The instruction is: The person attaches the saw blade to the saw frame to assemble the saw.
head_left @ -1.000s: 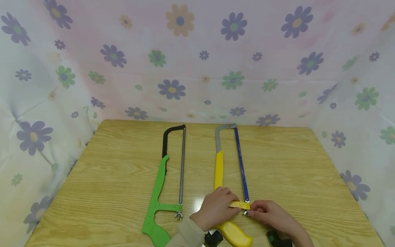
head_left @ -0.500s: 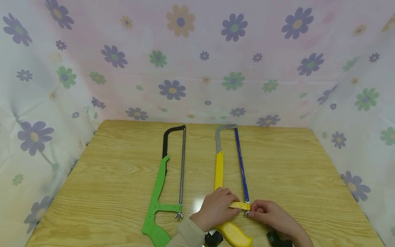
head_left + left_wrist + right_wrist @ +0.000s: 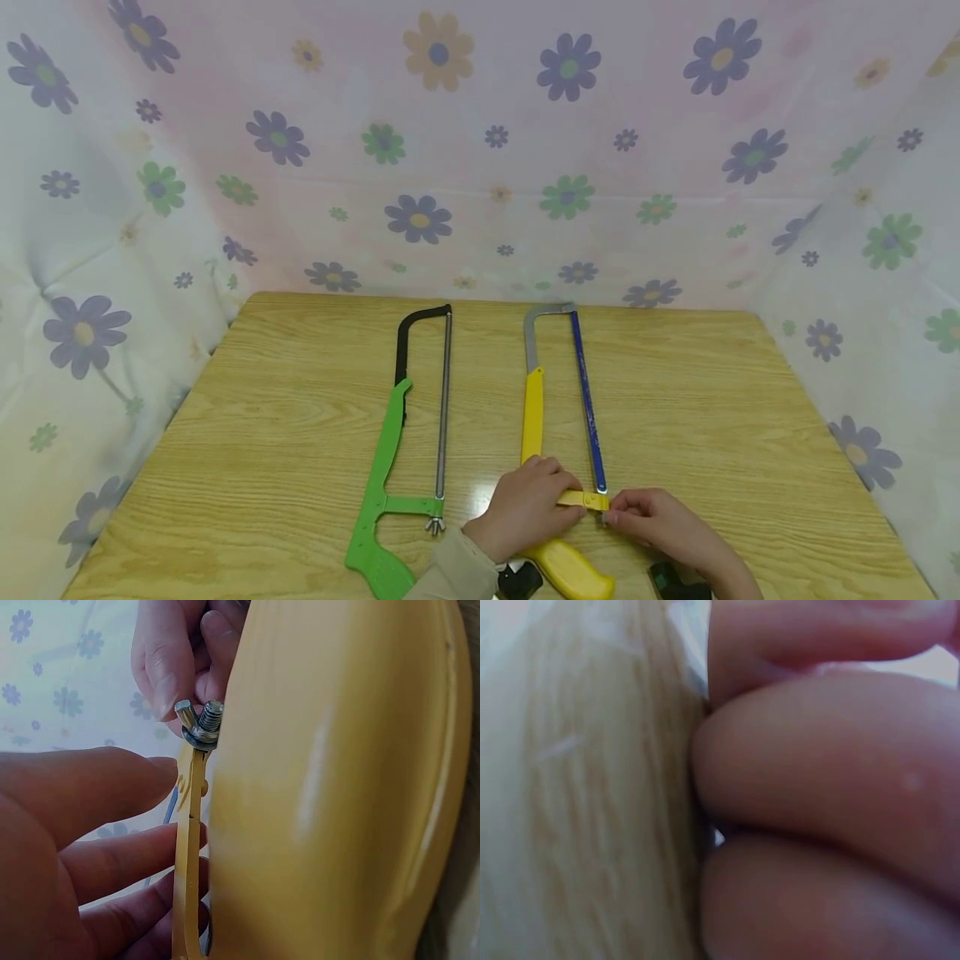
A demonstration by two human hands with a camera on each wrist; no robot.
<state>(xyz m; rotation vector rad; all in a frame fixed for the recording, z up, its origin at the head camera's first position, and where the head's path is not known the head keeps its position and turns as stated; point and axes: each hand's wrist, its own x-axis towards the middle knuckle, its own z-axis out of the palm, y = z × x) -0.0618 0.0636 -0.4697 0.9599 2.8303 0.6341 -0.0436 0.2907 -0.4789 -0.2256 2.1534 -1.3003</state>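
A yellow-handled hacksaw (image 3: pixel 532 412) with a blue blade (image 3: pixel 588 404) lies on the table, its handle towards me. My left hand (image 3: pixel 525 504) grips the saw's yellow crossbar, thumb on one side and fingers on the other, as the left wrist view shows. At the crossbar's right end, my right hand (image 3: pixel 663 525) pinches the metal wing nut (image 3: pixel 187 720) on its threaded bolt (image 3: pixel 213 714). The right wrist view is filled by curled fingers (image 3: pixel 817 757) close to the wood, with the nut hidden there.
To the left lies a green hacksaw (image 3: pixel 386 446) with a black front frame and its own wing nut (image 3: pixel 434 525). Two dark objects, one left (image 3: pixel 519 579) and one right (image 3: pixel 678 581), sit near the front edge. Flowered cloth (image 3: pixel 480 167) encloses the wooden table (image 3: pixel 697 392).
The wing nut has turned a little under my right fingers, which have shifted slightly. My left hand and both saws stay in place.
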